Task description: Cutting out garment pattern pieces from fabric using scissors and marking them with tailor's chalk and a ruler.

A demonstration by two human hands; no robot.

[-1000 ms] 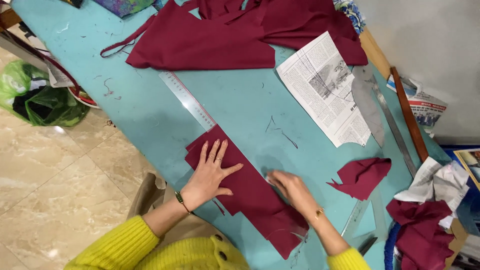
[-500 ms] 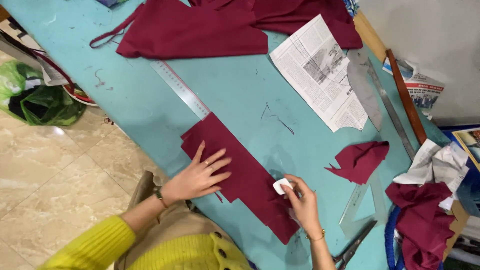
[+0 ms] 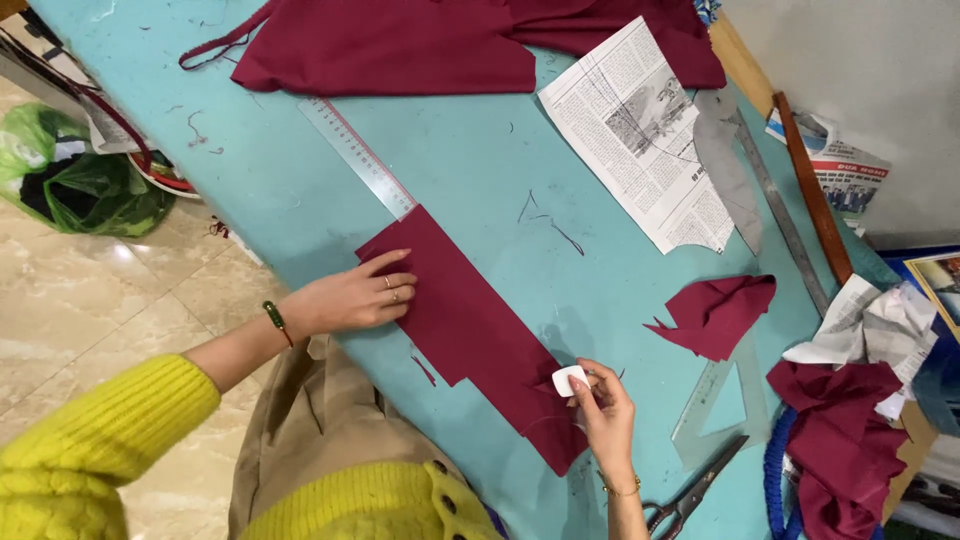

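Maroon fabric strip (image 3: 470, 330) lying diagonally across teal counter (image 3: 480, 170), centre of frame, upper end touching clear ruler (image 3: 355, 155). Left hand (image 3: 350, 298) at centre left, pressing flat on strip's upper end, fingers extended, gripping nothing. Right hand (image 3: 605, 410) lower centre, fingers pinched on white chalk piece (image 3: 568, 380) at strip's lower edge; scissors (image 3: 690, 495) near, lower right.

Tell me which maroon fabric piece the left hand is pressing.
The long strip at the near table edge, under the left hand; the other maroon pieces lie untouched.

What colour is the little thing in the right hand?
White: the small chalk piece in the right hand, head view.
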